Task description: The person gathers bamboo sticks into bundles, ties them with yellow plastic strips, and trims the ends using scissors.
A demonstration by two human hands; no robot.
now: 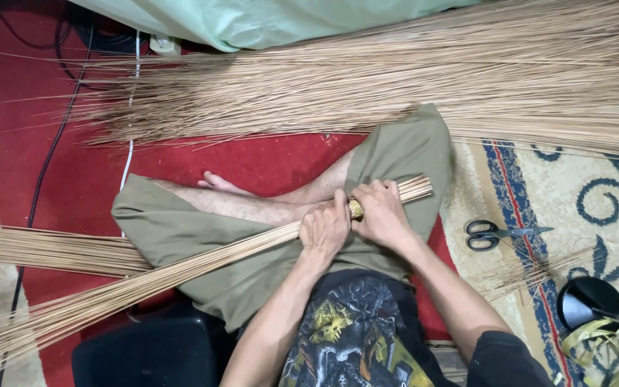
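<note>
Left hand (324, 228), right hand (381, 213): both clenched on stick bundle (202, 261) | red carpet (87, 172) | scissors (492, 233) on patterned rug (589, 193)

My left hand (324, 229) and right hand (381, 213) cover the middle of the stick bundle (180, 269), so the yellowish binding (355, 208) between them shows only as a sliver, perhaps tape. The bundle's far tips run off the left edge. The big stick pile (467, 79) is cut off at right. The black round object (587, 301) is too partly seen to identify.
</note>
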